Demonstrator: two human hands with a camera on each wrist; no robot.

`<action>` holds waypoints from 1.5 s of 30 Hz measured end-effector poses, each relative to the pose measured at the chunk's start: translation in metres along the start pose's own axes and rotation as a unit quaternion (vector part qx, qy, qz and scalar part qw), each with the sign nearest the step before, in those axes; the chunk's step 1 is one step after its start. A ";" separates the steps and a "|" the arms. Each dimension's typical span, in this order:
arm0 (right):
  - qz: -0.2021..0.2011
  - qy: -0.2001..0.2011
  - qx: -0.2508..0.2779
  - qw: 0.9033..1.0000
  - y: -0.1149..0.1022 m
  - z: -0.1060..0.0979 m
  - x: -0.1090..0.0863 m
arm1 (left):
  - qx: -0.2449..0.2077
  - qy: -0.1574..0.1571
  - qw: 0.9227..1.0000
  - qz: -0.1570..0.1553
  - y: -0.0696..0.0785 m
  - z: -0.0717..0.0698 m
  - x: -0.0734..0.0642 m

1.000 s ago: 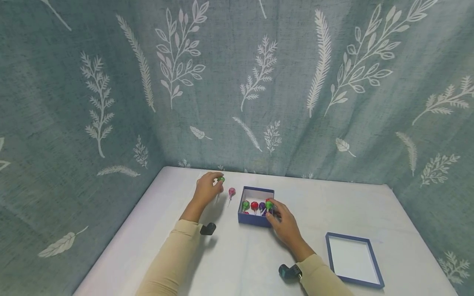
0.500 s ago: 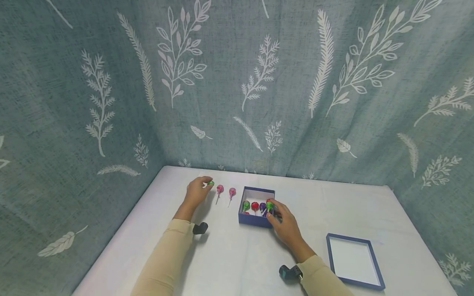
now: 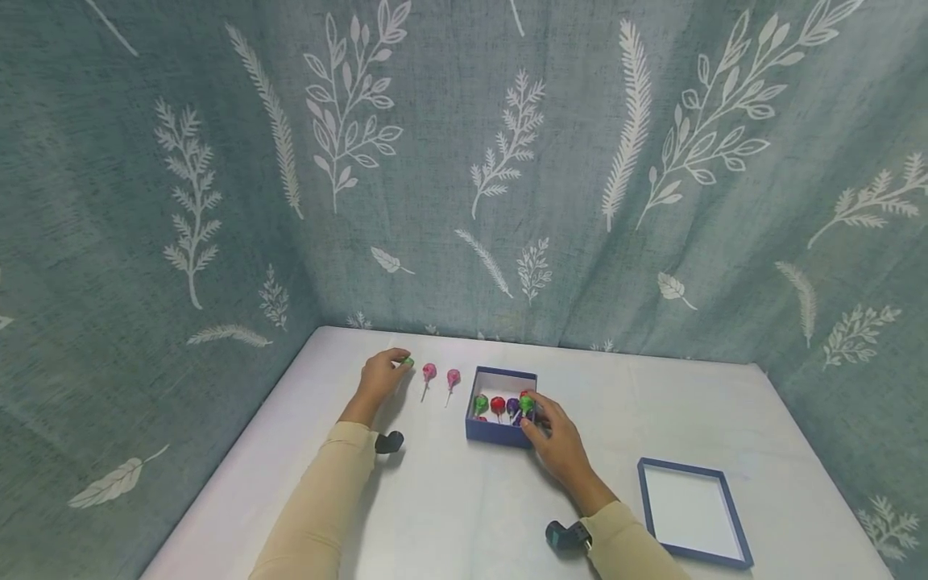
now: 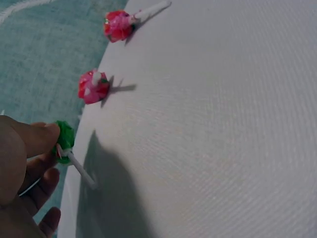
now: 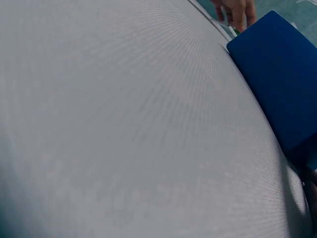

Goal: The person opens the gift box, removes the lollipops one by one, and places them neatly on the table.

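Note:
My left hand (image 3: 380,377) pinches a green-wrapped lollipop (image 4: 64,141) between thumb and finger, at the far left of the table. In the left wrist view its white stick points down toward the tabletop, beside the hand's shadow. To its right lie two pink lollipops (image 3: 429,371), side by side with their sticks toward me. My right hand (image 3: 560,439) grips the right front corner of an open blue box (image 3: 496,432). Inside are several lollipops, among them a green one (image 3: 482,403), a red one (image 3: 498,404) and a purple one (image 3: 512,406). The right fingers partly hide that corner.
A blue-rimmed white lid (image 3: 694,509) lies inside up at the right front of the white table (image 3: 449,507). Teal leaf-patterned curtains (image 3: 464,177) hang behind and along the sides of the table.
My left hand has moved left past the pink lollipops with the green lollipop and lowered it toward the table. My right hand has stayed at the box.

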State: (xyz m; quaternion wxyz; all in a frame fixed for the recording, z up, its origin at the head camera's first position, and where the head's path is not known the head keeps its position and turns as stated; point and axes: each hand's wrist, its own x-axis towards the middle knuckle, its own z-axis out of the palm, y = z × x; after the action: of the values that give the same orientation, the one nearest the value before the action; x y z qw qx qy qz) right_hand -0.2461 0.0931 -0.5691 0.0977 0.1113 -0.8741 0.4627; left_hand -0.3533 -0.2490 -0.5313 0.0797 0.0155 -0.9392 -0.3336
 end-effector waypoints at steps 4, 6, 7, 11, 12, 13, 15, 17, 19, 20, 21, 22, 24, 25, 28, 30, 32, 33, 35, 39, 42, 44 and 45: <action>-0.003 0.001 0.001 1.000 -0.001 0.002 0.001 | 0.003 -0.003 1.000 -0.014 -0.002 0.000 0.000; -0.004 0.002 0.002 1.000 -0.001 0.002 0.001 | 0.006 -0.003 1.000 -0.017 -0.003 0.000 0.000; -0.004 0.002 0.002 1.000 -0.002 0.003 0.001 | 0.006 -0.004 1.000 -0.020 -0.003 0.000 0.001; -0.004 0.002 0.003 1.000 -0.001 0.003 -0.001 | 0.007 -0.005 1.000 -0.022 -0.004 0.000 0.000; -0.003 0.002 0.002 1.000 -0.001 0.003 -0.001 | 0.007 -0.006 1.000 -0.022 -0.005 0.000 0.000; -0.003 0.002 0.001 1.000 -0.001 0.003 -0.002 | 0.006 -0.006 1.000 -0.023 -0.005 0.000 0.000; -0.004 0.002 0.001 1.000 -0.001 0.002 -0.002 | 0.004 -0.008 1.000 -0.024 -0.006 0.000 0.000; -0.003 0.003 0.002 1.000 -0.001 0.002 -0.002 | 0.003 -0.009 1.000 -0.022 -0.007 0.001 0.000; -0.004 0.004 0.002 1.000 -0.001 0.001 -0.002 | 0.001 -0.008 1.000 -0.020 -0.008 0.002 0.000; -0.004 0.005 0.002 1.000 0.000 0.001 -0.002 | 0.001 -0.007 1.000 -0.019 -0.008 0.003 0.000; -0.005 0.005 0.001 1.000 0.000 0.001 -0.002 | 0.001 -0.007 1.000 -0.018 -0.009 0.003 0.000; -0.003 0.005 0.001 1.000 0.000 0.001 -0.002 | -0.001 -0.006 1.000 -0.019 -0.009 0.004 0.000; 0.000 0.004 0.000 1.000 0.000 0.001 -0.002 | -0.001 -0.005 1.000 -0.020 -0.010 0.004 0.000; 0.001 0.004 0.000 1.000 0.001 0.001 -0.002 | -0.002 -0.005 1.000 -0.021 -0.010 0.004 0.000; 0.003 0.003 0.001 1.000 0.001 0.002 -0.003 | -0.002 -0.010 1.000 -0.027 -0.012 0.004 -0.001; 0.003 0.002 0.002 1.000 0.001 0.003 -0.004 | 0.001 -0.012 1.000 -0.028 -0.012 0.004 -0.002; 0.001 0.002 -0.001 1.000 0.002 0.003 -0.005 | 0.004 -0.013 1.000 -0.026 -0.011 0.003 -0.003; 0.000 0.002 0.000 1.000 0.002 0.003 -0.005 | 0.005 -0.011 1.000 -0.022 -0.010 0.002 -0.003; -0.002 0.003 0.000 1.000 0.002 0.003 -0.006 | 0.007 -0.006 1.000 -0.012 -0.007 0.000 -0.003; -0.005 0.005 0.001 1.000 0.002 0.002 -0.003 | 0.016 0.009 1.000 0.017 0.004 -0.004 -0.001; -0.008 0.006 -0.003 1.000 0.004 0.002 -0.001 | 0.024 0.011 0.999 0.032 0.012 -0.004 0.001; -0.008 0.005 -0.006 1.000 0.005 0.002 -0.001 | 0.025 0.007 0.999 0.035 0.018 -0.003 0.000; -0.006 0.005 -0.006 1.000 0.005 0.002 -0.001 | 0.026 0.006 0.999 0.036 0.021 -0.003 0.000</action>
State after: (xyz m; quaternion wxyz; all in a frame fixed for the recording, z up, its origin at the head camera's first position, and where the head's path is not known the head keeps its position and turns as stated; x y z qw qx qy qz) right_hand -0.2469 0.0940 -0.5740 0.1052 0.1139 -0.8758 0.4570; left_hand -0.3520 -0.2344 -0.5163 0.0964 -0.0142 -0.9471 -0.3056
